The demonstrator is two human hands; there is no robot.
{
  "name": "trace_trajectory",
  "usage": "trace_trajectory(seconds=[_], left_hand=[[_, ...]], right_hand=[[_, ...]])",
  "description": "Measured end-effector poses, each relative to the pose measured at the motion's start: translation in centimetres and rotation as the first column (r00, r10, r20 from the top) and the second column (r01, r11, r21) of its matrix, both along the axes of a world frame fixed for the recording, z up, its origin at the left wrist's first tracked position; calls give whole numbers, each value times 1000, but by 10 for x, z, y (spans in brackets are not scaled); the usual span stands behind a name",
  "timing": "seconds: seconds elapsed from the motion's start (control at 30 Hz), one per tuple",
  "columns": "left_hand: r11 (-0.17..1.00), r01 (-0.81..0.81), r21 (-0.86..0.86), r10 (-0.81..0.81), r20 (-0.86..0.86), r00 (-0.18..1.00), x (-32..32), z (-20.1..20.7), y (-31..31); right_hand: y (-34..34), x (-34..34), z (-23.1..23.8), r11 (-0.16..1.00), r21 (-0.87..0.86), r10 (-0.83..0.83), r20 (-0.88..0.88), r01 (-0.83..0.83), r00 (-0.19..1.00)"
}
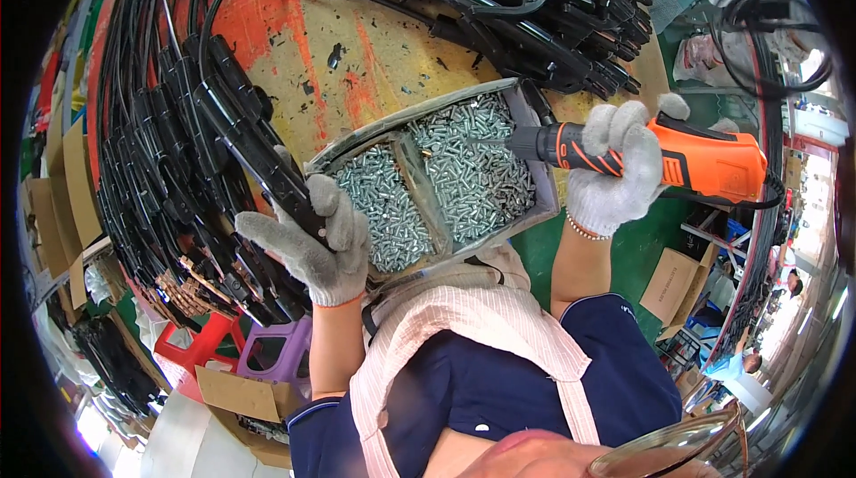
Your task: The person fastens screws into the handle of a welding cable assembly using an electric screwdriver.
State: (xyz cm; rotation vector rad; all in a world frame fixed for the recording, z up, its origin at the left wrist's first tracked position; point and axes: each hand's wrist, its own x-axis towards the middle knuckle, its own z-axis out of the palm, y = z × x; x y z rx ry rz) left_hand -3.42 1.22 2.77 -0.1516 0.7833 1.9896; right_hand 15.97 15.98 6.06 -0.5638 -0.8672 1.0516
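In a white-grey glove, my right hand (621,157) is closed round an orange and black electric screwdriver (713,161). The tool lies level, and its black nose reaches over the right end of a screw box (490,251). My left hand (323,242), gloved too, has its fingers curled round the lower end of a black plastic handle (241,135), with the thumb held apart. That handle slants across the box's left side. Small silvery screws (383,210) fill the two compartments of the box. The screwdriver's tip is hard to make out against the screws.
Many similar black handles with cables (152,139) are heaped on the left; another pile (535,19) lies at the back. Under them is a paint-stained tabletop (330,59). Red (201,353) and purple stools (276,349) stand lower left, a cardboard box (673,286) at right.
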Motion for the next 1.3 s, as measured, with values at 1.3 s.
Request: trace_trajectory(seconds=[1.3], left_hand=[[960, 64, -272, -96, -105, 990, 6, 15, 10]], right_hand=[[-24, -95, 30, 908, 12, 396, -354, -419, 847]])
